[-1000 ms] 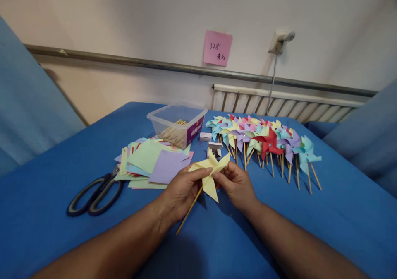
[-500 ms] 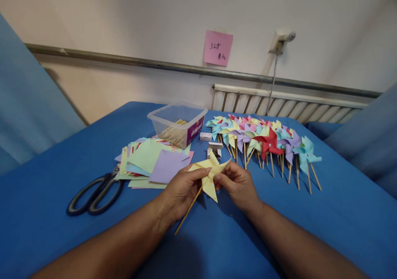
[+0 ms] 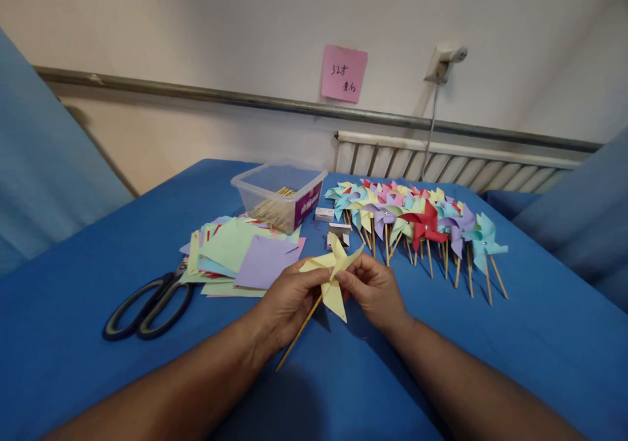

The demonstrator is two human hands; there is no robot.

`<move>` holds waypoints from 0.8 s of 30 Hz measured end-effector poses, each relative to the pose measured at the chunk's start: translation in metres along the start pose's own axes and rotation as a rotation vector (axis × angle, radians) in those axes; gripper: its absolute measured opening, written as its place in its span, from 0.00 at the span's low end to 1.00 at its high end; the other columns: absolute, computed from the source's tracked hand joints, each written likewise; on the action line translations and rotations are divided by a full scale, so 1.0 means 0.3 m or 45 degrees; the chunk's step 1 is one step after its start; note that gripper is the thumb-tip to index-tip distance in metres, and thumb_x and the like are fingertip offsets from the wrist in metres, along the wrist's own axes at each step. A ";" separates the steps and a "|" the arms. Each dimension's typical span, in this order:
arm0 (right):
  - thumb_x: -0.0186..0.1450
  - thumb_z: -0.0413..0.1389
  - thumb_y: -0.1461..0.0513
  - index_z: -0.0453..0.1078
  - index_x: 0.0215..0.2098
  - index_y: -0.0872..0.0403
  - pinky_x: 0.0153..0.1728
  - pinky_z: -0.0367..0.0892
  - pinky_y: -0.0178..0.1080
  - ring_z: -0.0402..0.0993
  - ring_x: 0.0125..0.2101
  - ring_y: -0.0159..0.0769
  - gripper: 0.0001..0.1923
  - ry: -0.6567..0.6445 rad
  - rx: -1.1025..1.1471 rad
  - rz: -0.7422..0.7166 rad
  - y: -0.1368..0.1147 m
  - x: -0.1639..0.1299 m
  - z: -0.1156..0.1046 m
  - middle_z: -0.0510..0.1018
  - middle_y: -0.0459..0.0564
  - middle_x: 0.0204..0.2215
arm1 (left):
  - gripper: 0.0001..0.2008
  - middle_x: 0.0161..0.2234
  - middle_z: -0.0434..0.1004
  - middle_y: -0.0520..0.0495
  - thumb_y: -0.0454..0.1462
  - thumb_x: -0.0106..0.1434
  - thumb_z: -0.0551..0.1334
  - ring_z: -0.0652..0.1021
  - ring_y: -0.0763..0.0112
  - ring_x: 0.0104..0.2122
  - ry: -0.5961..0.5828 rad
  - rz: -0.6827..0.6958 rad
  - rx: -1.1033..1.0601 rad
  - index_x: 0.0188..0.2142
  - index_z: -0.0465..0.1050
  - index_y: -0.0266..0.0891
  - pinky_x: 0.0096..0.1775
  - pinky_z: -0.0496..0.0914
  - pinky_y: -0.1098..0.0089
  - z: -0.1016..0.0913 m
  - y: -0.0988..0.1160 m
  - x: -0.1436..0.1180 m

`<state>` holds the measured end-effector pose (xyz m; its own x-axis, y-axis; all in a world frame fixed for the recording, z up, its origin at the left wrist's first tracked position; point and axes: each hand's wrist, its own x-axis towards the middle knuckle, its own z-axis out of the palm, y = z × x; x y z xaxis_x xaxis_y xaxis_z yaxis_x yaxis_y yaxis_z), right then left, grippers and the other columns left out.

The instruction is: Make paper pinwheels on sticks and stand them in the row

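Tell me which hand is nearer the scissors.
Left. The left hand sits just right of the scissors; the right hand is farther right, beyond the yellow pinwheel.

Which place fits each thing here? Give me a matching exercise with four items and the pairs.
Things:
1. yellow pinwheel
2. scissors
3. clear plastic box
4. pink note

Places:
A. stuck on the wall
B. left of the paper squares, flat on the blue cloth
C. held between left hand and right hand
D. behind the paper squares, holding sticks

Pairs: 1-C, 2-B, 3-D, 4-A
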<state>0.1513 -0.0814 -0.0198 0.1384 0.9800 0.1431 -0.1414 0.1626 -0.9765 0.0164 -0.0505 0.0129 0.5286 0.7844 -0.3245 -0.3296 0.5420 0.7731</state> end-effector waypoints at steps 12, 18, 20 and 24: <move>0.61 0.58 0.50 0.68 0.29 0.54 0.23 0.64 0.33 0.69 0.19 0.28 0.15 -0.031 0.046 -0.035 -0.019 -0.005 -0.019 0.73 0.43 0.21 | 0.06 0.24 0.76 0.46 0.34 0.52 0.66 0.75 0.67 0.26 -0.065 0.102 0.041 0.31 0.75 0.34 0.32 0.69 0.68 0.012 0.016 -0.012; 0.61 0.57 0.50 0.69 0.31 0.55 0.23 0.65 0.33 0.70 0.19 0.28 0.16 -0.034 0.074 -0.037 -0.023 -0.002 -0.026 0.73 0.43 0.21 | 0.08 0.27 0.78 0.45 0.33 0.51 0.67 0.75 0.68 0.26 -0.003 0.140 0.065 0.33 0.76 0.33 0.33 0.69 0.69 0.012 0.013 -0.013; 0.61 0.58 0.50 0.69 0.32 0.55 0.23 0.65 0.33 0.70 0.19 0.29 0.15 -0.025 0.086 -0.034 -0.021 -0.007 -0.025 0.74 0.44 0.22 | 0.07 0.27 0.78 0.45 0.33 0.52 0.66 0.76 0.68 0.26 0.001 0.167 0.069 0.33 0.76 0.33 0.33 0.69 0.68 0.012 0.014 -0.013; 0.58 0.61 0.51 0.70 0.31 0.55 0.21 0.65 0.33 0.69 0.18 0.28 0.15 0.019 0.111 0.000 -0.015 -0.007 -0.015 0.75 0.44 0.20 | 0.06 0.26 0.78 0.43 0.35 0.53 0.65 0.75 0.67 0.25 -0.045 0.189 0.114 0.30 0.76 0.33 0.32 0.69 0.68 0.015 0.019 -0.015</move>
<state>0.1561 -0.0848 -0.0166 0.1529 0.9782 0.1402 -0.2262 0.1728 -0.9586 0.0157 -0.0523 0.0212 0.5073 0.8417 -0.1851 -0.3359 0.3909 0.8569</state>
